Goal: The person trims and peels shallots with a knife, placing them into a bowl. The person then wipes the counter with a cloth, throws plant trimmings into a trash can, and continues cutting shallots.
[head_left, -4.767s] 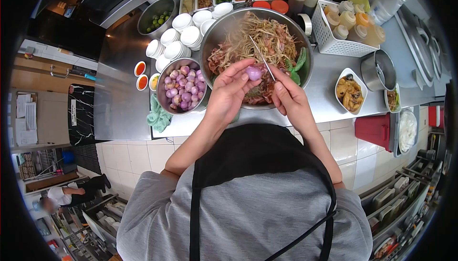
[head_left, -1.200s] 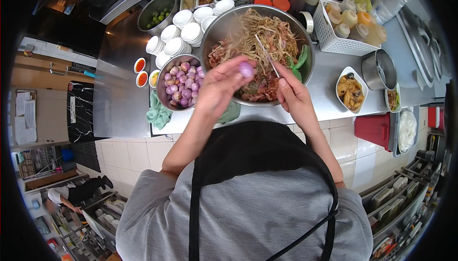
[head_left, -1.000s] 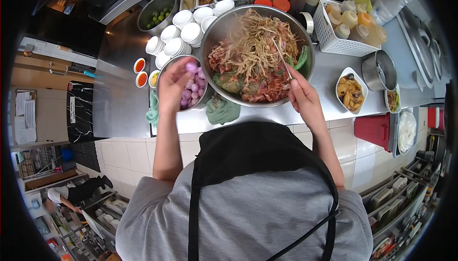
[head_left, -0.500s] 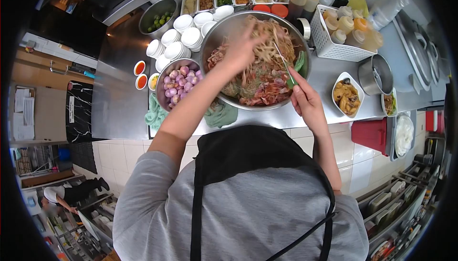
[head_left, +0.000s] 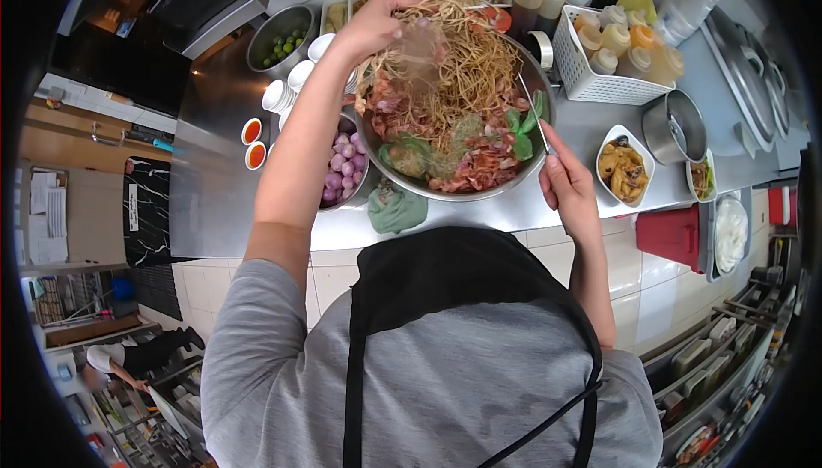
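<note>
A wide steel bowl (head_left: 419,186) in front of me holds brown noodle-like strands (head_left: 475,57), reddish shredded pieces (head_left: 484,164) and green leaves (head_left: 521,132). At its far left rim, my left hand (head_left: 374,26) has its fingers closed on some of the strands, which are raised and spread over the far side of the bowl. Motion blurs the patch below those fingers. By the right rim, my right hand (head_left: 569,181) grips a slim metal utensil (head_left: 527,91) pointing into the bowl; its exact kind is unclear. Purple shallots (head_left: 344,164) fill a smaller bowl, partly behind my left forearm.
White cups (head_left: 278,95) and a bowl of limes (head_left: 282,44) stand left. A white basket (head_left: 582,70) of squeeze bottles, a dish of brown food (head_left: 622,168) and a steel pot (head_left: 674,125) sit right. A green cloth (head_left: 396,208) lies near the front edge. Another person (head_left: 128,357) is lower left.
My left hand has moved up and left from over the bowl's middle to its far left rim, lifting and spreading strands. My right hand has shifted slightly right and down, still holding the utensil.
</note>
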Tool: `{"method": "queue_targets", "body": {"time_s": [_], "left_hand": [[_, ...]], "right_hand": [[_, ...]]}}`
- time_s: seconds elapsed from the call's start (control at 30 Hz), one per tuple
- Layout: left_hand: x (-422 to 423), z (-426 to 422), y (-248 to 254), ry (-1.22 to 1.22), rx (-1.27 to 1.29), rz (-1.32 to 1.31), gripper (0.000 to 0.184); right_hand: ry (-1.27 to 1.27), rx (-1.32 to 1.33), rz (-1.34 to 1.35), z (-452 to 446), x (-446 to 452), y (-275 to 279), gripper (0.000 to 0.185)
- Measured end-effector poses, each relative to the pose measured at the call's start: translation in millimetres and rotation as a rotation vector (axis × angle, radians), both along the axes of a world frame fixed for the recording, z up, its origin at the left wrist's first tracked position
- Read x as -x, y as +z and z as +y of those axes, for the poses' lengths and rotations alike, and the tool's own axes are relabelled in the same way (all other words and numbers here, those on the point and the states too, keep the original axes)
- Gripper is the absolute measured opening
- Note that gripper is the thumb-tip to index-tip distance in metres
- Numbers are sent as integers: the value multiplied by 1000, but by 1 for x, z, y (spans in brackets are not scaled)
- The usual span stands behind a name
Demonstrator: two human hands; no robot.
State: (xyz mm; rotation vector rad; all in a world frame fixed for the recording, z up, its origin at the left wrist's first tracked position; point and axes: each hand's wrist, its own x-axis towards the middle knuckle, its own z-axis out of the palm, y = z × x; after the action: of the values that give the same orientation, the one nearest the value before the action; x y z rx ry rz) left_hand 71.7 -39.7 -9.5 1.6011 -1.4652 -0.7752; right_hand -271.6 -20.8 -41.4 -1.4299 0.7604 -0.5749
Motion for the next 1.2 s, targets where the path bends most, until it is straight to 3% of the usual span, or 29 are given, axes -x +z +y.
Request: {"method": "queue_targets", "body": {"time_s": [0.1,0.2,0.27,0.3,0.33,0.47,0.53,0.57,0.6,0.67,0.73,0.77,0.8,0.9,1.1,1.2], "left_hand": [[11,11,34,-108,27,10,37],[16,9,45,-224,-77,-254,36],[16,-10,19,-271,-111,-239,39],[-8,-37,-40,-400,15,-230,42],[10,-44,-60,-254,-296,-360,43],[13,-43,-85,-161,-332,-533,45],[28,-14,-33,-63,-205,-508,48],[21,-4,-26,-3,-71,-477,50],[17,11,-17,84,189,-631,44],[37,52,25,268,22,-537,26],[37,79,4,186,-209,-343,11],[42,89,-14,133,-274,-378,7],[50,98,-33,114,-303,-509,9],[72,107,-86,275,-132,-554,22],[79,115,-96,454,44,-272,23],[78,135,-64,468,68,311,31]], "right_hand": [[14,16,-2,-2,0,1,37],[-6,7,6,-3,-1,1,37],[-2,17,-16,-3,-1,-1,37],[0,18,-16,-3,-1,-3,37],[2,34,-4,-3,-1,-4,37],[1,17,4,-2,2,-1,37],[-14,12,12,-2,5,-4,37],[-24,17,17,-3,6,-5,37],[-33,6,31,-4,6,-5,37],[-25,10,18,-4,4,-5,37],[-22,16,6,-5,1,-4,37],[-10,16,1,-4,-2,-2,37],[3,15,-3,-3,-6,-1,37],[69,0,-15,0,-19,4,37],[172,-19,-43,10,-34,13,37],[210,-55,-59,15,-40,12,37]]}}
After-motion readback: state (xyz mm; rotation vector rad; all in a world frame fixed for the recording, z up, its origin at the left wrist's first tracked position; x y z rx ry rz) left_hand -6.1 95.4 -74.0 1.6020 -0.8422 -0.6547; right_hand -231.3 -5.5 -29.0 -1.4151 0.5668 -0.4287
